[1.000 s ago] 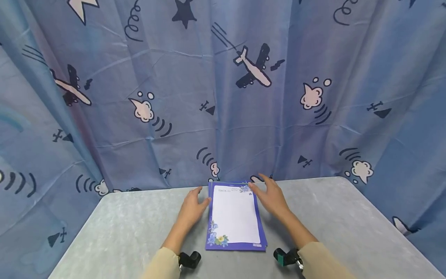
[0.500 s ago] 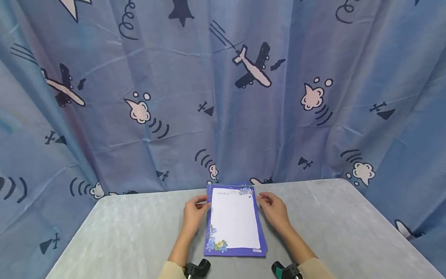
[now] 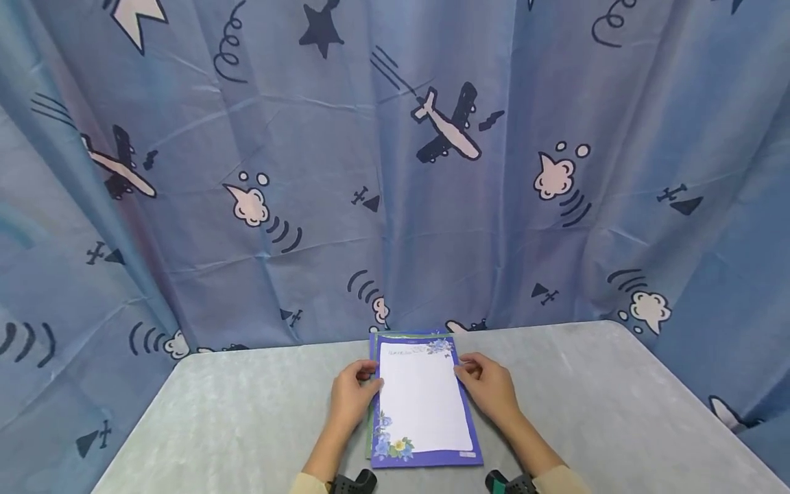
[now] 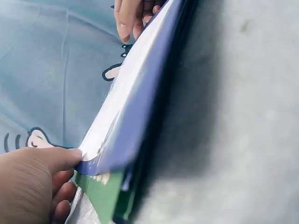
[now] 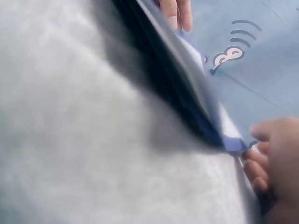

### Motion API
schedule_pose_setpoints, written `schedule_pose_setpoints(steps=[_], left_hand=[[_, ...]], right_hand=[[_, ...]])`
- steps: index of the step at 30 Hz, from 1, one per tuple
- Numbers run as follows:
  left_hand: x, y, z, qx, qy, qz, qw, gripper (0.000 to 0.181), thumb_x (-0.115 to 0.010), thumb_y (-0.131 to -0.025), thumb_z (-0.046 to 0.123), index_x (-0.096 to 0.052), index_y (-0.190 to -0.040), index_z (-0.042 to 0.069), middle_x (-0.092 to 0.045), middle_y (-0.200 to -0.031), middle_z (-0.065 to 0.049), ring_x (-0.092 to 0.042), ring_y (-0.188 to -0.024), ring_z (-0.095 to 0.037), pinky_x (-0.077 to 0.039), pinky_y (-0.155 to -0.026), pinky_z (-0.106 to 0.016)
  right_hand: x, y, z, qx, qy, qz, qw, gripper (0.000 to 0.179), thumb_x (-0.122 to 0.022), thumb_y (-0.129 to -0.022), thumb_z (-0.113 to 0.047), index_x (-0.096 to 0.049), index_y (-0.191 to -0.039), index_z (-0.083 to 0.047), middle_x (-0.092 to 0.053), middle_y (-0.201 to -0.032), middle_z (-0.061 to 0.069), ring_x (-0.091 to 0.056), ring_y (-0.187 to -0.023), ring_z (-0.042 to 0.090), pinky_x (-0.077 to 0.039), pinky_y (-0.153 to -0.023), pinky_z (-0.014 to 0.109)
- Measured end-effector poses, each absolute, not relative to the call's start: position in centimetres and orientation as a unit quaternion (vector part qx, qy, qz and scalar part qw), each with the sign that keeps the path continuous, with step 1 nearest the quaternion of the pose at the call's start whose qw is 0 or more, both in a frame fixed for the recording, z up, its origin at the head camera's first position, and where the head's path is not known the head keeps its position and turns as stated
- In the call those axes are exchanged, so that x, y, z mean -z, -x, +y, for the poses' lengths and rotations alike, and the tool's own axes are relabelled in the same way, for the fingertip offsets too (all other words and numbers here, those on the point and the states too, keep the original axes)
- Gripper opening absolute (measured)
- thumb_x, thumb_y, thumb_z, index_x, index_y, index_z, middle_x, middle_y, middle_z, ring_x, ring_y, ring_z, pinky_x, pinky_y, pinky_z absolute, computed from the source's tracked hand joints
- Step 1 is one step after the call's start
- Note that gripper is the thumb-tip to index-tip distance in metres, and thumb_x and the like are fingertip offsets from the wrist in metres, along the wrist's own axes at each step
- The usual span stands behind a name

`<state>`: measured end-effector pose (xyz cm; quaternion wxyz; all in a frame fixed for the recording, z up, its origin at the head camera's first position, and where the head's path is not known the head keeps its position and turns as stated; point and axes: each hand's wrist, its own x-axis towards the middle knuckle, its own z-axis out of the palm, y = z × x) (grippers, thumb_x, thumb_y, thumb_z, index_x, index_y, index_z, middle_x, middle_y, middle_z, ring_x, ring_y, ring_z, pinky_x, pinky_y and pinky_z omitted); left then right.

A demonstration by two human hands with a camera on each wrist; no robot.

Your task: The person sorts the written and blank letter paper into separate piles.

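A thin notebook [image 3: 426,405] with a purple border, a white middle and printed blue and yellow flowers lies between my hands. It tops a stack whose green layer [image 4: 100,193] shows underneath at the left edge. My left hand [image 3: 350,394] pinches the notebook's left edge, thumb on the white face and the other fingers curled at the side. On the opposite edge my right hand [image 3: 490,390] pinches with thumb and curled fingers. In the left wrist view the purple layer stands raised over the green one.
The pale grey table [image 3: 234,412] spreads to both sides of the stack. Behind its far edge hangs a blue curtain [image 3: 333,137] with printed airplanes, stars and clouds. Black wrist devices [image 3: 354,482] sit below both hands.
My hands went from spread beside the stack to pinching its edges. The top notebook has shifted slightly right and nearer, showing green along its left side.
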<state>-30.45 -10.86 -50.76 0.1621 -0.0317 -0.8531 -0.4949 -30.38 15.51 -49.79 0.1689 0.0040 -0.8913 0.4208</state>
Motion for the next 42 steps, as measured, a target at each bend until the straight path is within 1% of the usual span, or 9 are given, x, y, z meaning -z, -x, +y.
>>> schedule_pose_setpoints(steps=[8, 13, 18, 26, 30, 33, 37, 40, 42], left_hand=[[50.32, 30.70, -10.96, 0.494, 0.037, -0.853, 0.164, 0.024, -0.080, -0.079, 0.003, -0.075, -0.102, 0.009, -0.072, -0.082, -0.001, -0.061, -0.077, -0.009, -0.051, -0.073, -0.023], [50.08, 30.66, -11.01, 0.518, 0.026, -0.842, 0.147, 0.032, -0.080, -0.079, 0.003, -0.074, -0.110, 0.008, -0.073, -0.076, -0.002, -0.064, -0.071, -0.008, -0.051, -0.069, -0.022], [50.10, 30.49, -11.06, 0.520, 0.011, -0.842, 0.141, 0.038, -0.081, -0.079, 0.005, -0.072, -0.116, 0.007, -0.074, -0.074, -0.002, -0.064, -0.068, -0.007, -0.051, -0.068, -0.022], [50.22, 30.43, -11.06, 0.523, 0.014, -0.839, 0.152, 0.019, -0.079, -0.084, 0.011, -0.076, -0.102, 0.005, -0.075, -0.074, -0.003, -0.069, -0.072, -0.009, -0.052, -0.070, -0.021], [50.41, 30.40, -11.13, 0.522, 0.007, -0.840, 0.150, 0.013, -0.078, -0.086, 0.012, -0.076, -0.097, 0.005, -0.076, -0.076, -0.003, -0.068, -0.072, -0.008, -0.052, -0.069, -0.020], [50.36, 30.39, -11.15, 0.522, 0.001, -0.840, 0.149, 0.012, -0.077, -0.088, 0.013, -0.076, -0.096, 0.006, -0.076, -0.077, -0.003, -0.067, -0.072, -0.008, -0.052, -0.069, -0.021], [50.13, 30.37, -11.10, 0.526, 0.002, -0.838, 0.146, 0.022, -0.076, -0.088, 0.015, -0.073, -0.109, 0.007, -0.077, -0.078, -0.002, -0.068, -0.074, -0.008, -0.051, -0.072, -0.023], [50.02, 30.34, -11.01, 0.548, 0.011, -0.824, 0.143, 0.033, -0.077, -0.086, 0.011, -0.069, -0.119, 0.010, -0.078, -0.079, -0.004, -0.069, -0.076, -0.008, -0.051, -0.074, -0.021], [50.01, 30.34, -10.94, 0.569, 0.025, -0.809, 0.142, 0.033, -0.077, -0.085, 0.007, -0.071, -0.118, 0.009, -0.079, -0.083, -0.007, -0.070, -0.077, -0.009, -0.053, -0.074, -0.020]], right_hand=[[49.46, 30.50, 15.48, -0.446, -0.013, -0.879, 0.171, 0.028, -0.082, -0.082, -0.012, -0.075, -0.109, -0.007, -0.073, -0.086, 0.005, -0.055, -0.069, 0.008, -0.045, -0.064, 0.020], [49.43, 30.53, 15.58, -0.474, -0.001, -0.865, 0.165, 0.032, -0.081, -0.084, -0.011, -0.073, -0.115, -0.007, -0.075, -0.086, 0.006, -0.057, -0.068, 0.007, -0.046, -0.063, 0.019], [49.58, 30.60, 15.54, -0.497, -0.003, -0.855, 0.150, 0.029, -0.080, -0.085, -0.012, -0.073, -0.113, -0.007, -0.078, -0.087, 0.008, -0.059, -0.066, 0.005, -0.046, -0.061, 0.018], [49.69, 30.57, 15.49, -0.501, -0.016, -0.852, 0.153, 0.017, -0.078, -0.087, -0.011, -0.077, -0.104, -0.007, -0.078, -0.087, 0.008, -0.062, -0.070, 0.002, -0.049, -0.064, 0.017], [49.65, 30.44, 15.45, -0.504, -0.027, -0.852, 0.139, 0.014, -0.079, -0.086, -0.012, -0.079, -0.099, -0.008, -0.077, -0.093, 0.008, -0.068, -0.080, 0.010, -0.053, -0.069, 0.018], [49.56, 30.39, 15.53, -0.509, -0.041, -0.851, 0.122, 0.019, -0.078, -0.087, -0.011, -0.079, -0.106, -0.010, -0.077, -0.107, 0.010, -0.072, -0.095, 0.019, -0.057, -0.076, 0.021], [49.45, 30.45, 15.80, -0.510, -0.051, -0.851, 0.116, 0.025, -0.073, -0.091, -0.011, -0.076, -0.116, -0.011, -0.074, -0.121, 0.013, -0.071, -0.111, 0.028, -0.060, -0.083, 0.028], [49.45, 30.50, 15.99, -0.517, -0.044, -0.847, 0.115, 0.026, -0.071, -0.093, -0.009, -0.075, -0.119, -0.009, -0.073, -0.123, 0.014, -0.070, -0.113, 0.029, -0.060, -0.084, 0.028], [49.48, 30.54, 16.05, -0.526, -0.035, -0.842, 0.114, 0.026, -0.071, -0.093, -0.009, -0.075, -0.119, -0.009, -0.073, -0.123, 0.014, -0.070, -0.112, 0.028, -0.059, -0.084, 0.025]])
